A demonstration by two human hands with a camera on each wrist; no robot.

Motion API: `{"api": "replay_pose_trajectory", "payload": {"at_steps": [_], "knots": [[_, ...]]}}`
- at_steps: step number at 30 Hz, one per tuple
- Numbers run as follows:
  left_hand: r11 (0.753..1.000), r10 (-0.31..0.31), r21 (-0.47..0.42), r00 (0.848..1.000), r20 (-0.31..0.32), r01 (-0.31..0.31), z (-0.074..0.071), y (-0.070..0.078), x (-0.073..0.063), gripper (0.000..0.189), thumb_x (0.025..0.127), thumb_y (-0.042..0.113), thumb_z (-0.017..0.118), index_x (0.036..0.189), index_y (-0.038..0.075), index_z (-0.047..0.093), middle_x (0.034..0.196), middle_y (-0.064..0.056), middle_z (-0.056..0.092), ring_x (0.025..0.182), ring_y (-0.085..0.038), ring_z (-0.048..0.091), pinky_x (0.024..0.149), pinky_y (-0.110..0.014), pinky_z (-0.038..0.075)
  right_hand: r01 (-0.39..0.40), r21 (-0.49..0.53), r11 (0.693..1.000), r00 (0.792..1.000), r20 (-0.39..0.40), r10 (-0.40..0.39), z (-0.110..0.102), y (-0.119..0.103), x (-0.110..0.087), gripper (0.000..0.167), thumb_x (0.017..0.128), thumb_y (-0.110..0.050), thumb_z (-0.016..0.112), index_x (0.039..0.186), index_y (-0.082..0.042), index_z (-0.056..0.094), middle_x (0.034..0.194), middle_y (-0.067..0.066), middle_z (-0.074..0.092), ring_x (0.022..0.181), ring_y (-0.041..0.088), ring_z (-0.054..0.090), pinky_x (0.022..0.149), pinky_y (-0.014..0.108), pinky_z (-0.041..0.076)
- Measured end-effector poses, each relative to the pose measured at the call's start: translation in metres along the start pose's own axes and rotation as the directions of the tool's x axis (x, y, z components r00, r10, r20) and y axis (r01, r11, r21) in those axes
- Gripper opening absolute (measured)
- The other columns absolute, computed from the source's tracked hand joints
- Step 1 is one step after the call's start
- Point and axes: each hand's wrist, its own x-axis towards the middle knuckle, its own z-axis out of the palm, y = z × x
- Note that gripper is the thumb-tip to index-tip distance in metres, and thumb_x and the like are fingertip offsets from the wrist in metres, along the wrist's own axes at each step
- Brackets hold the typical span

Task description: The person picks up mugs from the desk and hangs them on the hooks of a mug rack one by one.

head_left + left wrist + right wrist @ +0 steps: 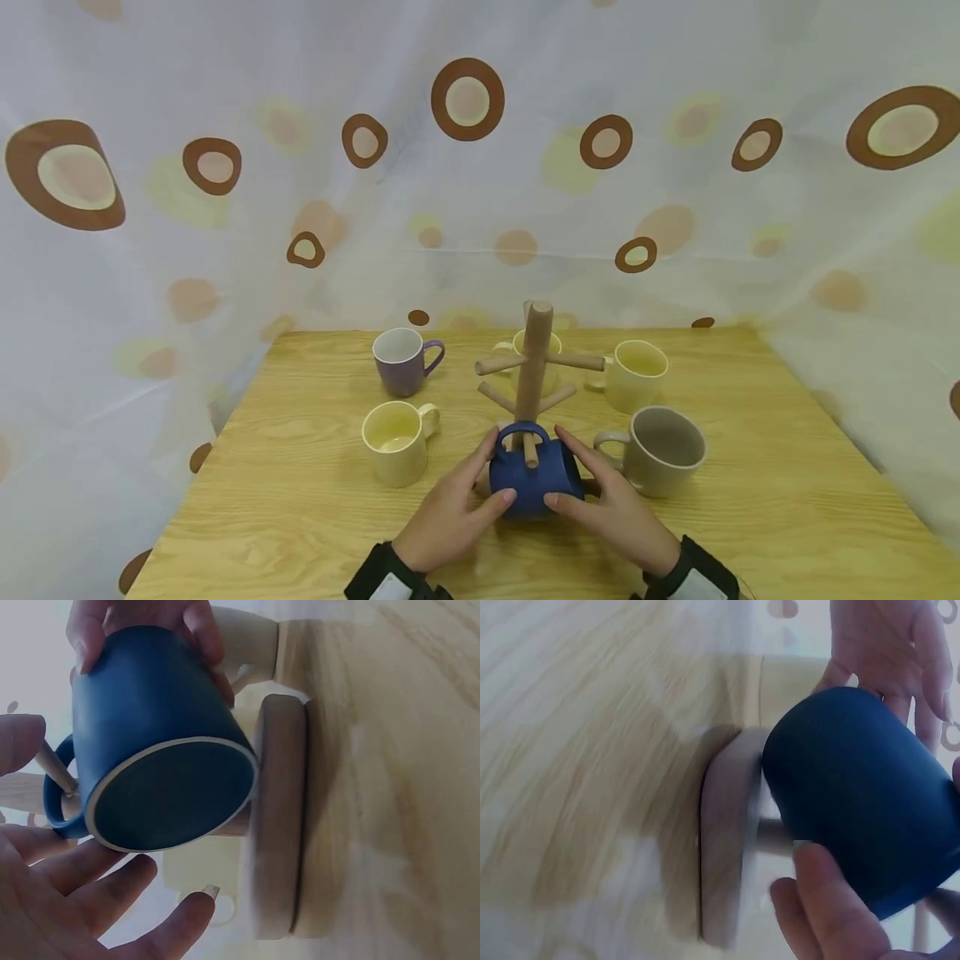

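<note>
A blue mug lies sideways against the front of a wooden mug tree. Its handle points up around a low front peg, and the left wrist view shows its base. My right hand grips the mug's right end, thumb in front and fingers behind. At the base end is my left hand, its fingers spread loosely by the handle and base; the left thumb stands off the mug in the left wrist view. The mug's opening is hidden by my right hand.
Left of the tree stand a purple mug and a cream mug. Another cream mug is partly behind the tree. To the right are a pale yellow mug and a grey mug, close to my right hand.
</note>
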Motion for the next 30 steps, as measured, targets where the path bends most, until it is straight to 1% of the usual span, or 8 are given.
{"api": "replay_pose_trajectory", "payload": {"at_steps": [5,10,11,13,16,19,22,30], "knots": [[1.0,0.006,-0.009,1.0,-0.005,-0.006,-0.007,-0.003,-0.003,0.077,0.099,0.055,0.048,0.159,0.026,0.011,0.161,0.0,0.028,0.144,-0.021,0.035,0.112,-0.052,0.035,0.171,-0.162,0.972,0.979,-0.079,-0.186,-0.007,-0.005,-0.013,0.067,0.089,-0.026,0.075,0.147,-0.024,0.043,0.146,0.014,0.043,0.097,0.018,0.061,0.067,0.026,0.054],[0.999,0.025,-0.023,1.0,-0.006,-0.025,-0.006,-0.002,-0.004,0.077,0.099,0.055,0.049,0.159,0.03,0.008,0.163,0.004,0.019,0.147,-0.021,0.027,0.115,-0.052,0.03,0.384,-0.563,0.731,0.775,-0.233,-0.587,-0.049,-0.006,-0.014,0.046,0.075,-0.008,0.084,0.118,-0.013,0.067,0.115,0.005,0.059,0.087,0.013,0.05,0.072,0.028,0.042],[0.999,0.026,-0.027,1.0,-0.011,-0.027,-0.005,-0.002,-0.004,0.077,0.099,0.054,0.05,0.159,0.031,0.008,0.163,0.004,0.018,0.148,-0.021,0.026,0.115,-0.053,0.03,0.353,-0.638,0.684,0.765,-0.224,-0.604,-0.061,-0.006,-0.01,0.047,0.074,-0.011,0.085,0.117,-0.014,0.068,0.116,0.007,0.059,0.093,0.018,0.051,0.077,0.033,0.043],[0.999,0.022,-0.039,1.0,-0.02,-0.023,-0.003,-0.003,-0.004,0.076,0.099,0.054,0.049,0.158,0.034,0.006,0.163,0.004,0.017,0.148,-0.022,0.025,0.115,-0.053,0.029,0.274,-0.759,0.59,0.802,-0.157,-0.576,-0.082,-0.003,-0.001,0.056,0.071,-0.02,0.087,0.122,-0.013,0.066,0.125,0.015,0.056,0.106,0.031,0.052,0.085,0.046,0.045],[0.999,0.017,-0.051,0.999,-0.036,-0.019,0.001,-0.003,-0.003,0.076,0.099,0.054,0.049,0.158,0.033,0.007,0.164,0.004,0.017,0.149,-0.023,0.024,0.115,-0.054,0.029,0.169,-0.839,0.518,0.926,-0.045,-0.375,-0.101,0.001,0.006,0.07,0.072,-0.033,0.086,0.134,-0.018,0.059,0.136,0.021,0.05,0.107,0.047,0.053,0.077,0.057,0.049],[0.998,0.018,-0.061,0.999,-0.04,-0.021,0.005,-0.002,-0.004,0.077,0.099,0.054,0.049,0.159,0.028,0.009,0.164,0.002,0.018,0.149,-0.024,0.024,0.115,-0.054,0.029,0.109,-0.829,0.549,0.985,0.017,-0.17,-0.108,0.006,0.009,0.073,0.073,-0.032,0.084,0.139,-0.02,0.055,0.14,0.023,0.048,0.102,0.05,0.055,0.065,0.051,0.053],[0.998,0.023,-0.066,0.999,-0.036,-0.026,0.009,-0.002,-0.005,0.077,0.099,0.054,0.049,0.159,0.028,0.009,0.164,0.001,0.019,0.149,-0.024,0.025,0.115,-0.055,0.029,0.062,-0.794,0.605,0.997,0.024,-0.071,-0.11,0.01,0.011,0.071,0.073,-0.029,0.081,0.139,-0.022,0.055,0.141,0.021,0.047,0.099,0.045,0.055,0.062,0.044,0.051],[0.994,0.049,-0.095,0.998,-0.028,-0.051,0.012,-0.003,-0.005,0.075,0.1,0.051,0.05,0.158,0.035,0.005,0.165,0.001,0.014,0.15,-0.024,0.021,0.116,-0.055,0.026,0.056,-0.663,0.747,0.99,-0.059,-0.127,-0.115,0.015,0.017,0.062,0.073,-0.024,0.079,0.131,-0.016,0.06,0.122,0.018,0.052,0.098,0.031,0.058,0.072,0.041,0.051]]}}
